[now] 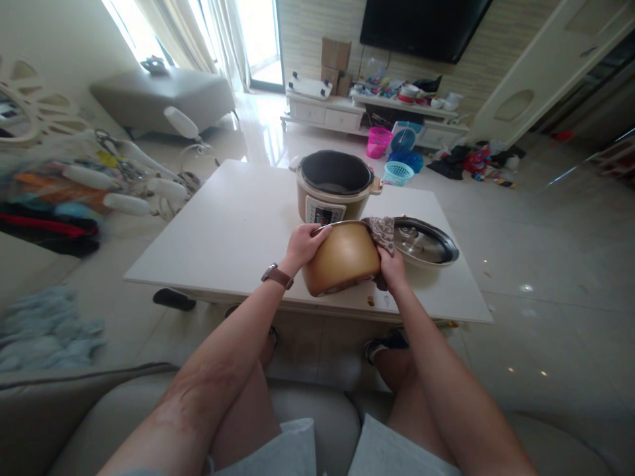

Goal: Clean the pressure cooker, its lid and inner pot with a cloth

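Observation:
My left hand (303,246) grips the rim of a gold-coloured inner pot (344,258), which is tilted above the table's near edge with its opening turned away from me. At the pot's right side my right hand (391,264) is closed on a patterned brown cloth (383,233) that lies against the pot wall. Just behind stands the electric cooker body (333,197), upright with its dark inside showing and a control panel facing me. To the right the cooker lid (426,243) lies on the table, its inner side up. The pot's inside is hidden from me.
The white table (218,231) is in front of my knees, with small scraps near its front edge. Beyond it on the floor are a pink basket (379,141) and a light blue basket (398,173). A lamp with several white arms (133,192) stands left.

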Demonstrator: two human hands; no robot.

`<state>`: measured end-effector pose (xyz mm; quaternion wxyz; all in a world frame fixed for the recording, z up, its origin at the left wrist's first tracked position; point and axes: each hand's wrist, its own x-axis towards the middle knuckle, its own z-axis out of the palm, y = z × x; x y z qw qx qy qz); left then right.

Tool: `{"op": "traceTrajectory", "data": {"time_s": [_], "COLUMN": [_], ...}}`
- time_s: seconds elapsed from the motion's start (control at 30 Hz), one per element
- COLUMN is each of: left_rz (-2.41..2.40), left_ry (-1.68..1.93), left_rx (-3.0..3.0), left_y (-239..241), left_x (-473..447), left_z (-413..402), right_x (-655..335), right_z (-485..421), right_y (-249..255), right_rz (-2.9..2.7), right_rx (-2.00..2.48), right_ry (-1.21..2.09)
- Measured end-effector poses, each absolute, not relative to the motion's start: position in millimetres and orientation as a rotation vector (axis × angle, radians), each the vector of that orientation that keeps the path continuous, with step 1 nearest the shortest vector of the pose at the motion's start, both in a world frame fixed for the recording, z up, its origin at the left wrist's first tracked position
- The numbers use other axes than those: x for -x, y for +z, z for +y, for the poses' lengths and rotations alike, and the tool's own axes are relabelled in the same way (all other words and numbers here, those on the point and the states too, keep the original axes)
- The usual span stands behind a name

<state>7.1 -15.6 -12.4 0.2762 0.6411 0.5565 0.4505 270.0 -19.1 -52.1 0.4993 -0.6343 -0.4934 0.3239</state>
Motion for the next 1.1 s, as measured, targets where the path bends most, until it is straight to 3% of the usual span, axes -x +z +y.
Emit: {"op": "traceTrajectory", "data": {"time_s": [0.37, 0.6, 0.87, 1.1], "left_rz": [1.655, 1.636, 1.258, 1.391], "left_ry": [1.071, 1.152, 1.146, 1.157], "left_rx": [-1.806, -1.809, -1.608, -1.649], "left_y": [1.4, 1.6, -22.0, -12.2], "left_x": [-19.5, -20.0, 1.2, -7.3], "left_z": [-17.6, -19.5, -11.8, -14.5], "right_x": [-236.1, -254.6, -287.4, -270.5], "right_z": [-66.4, -41.6, -10.1, -23.1], "right_y": [10.0, -10.5, -59.3, -42.2], "right_rz": [-2.17, -1.775, -1.142, -1.288], "right_rx": [1.237, 1.312, 1.641, 1.542], "right_ry": [0.055, 0.416, 0.87, 0.714]}}
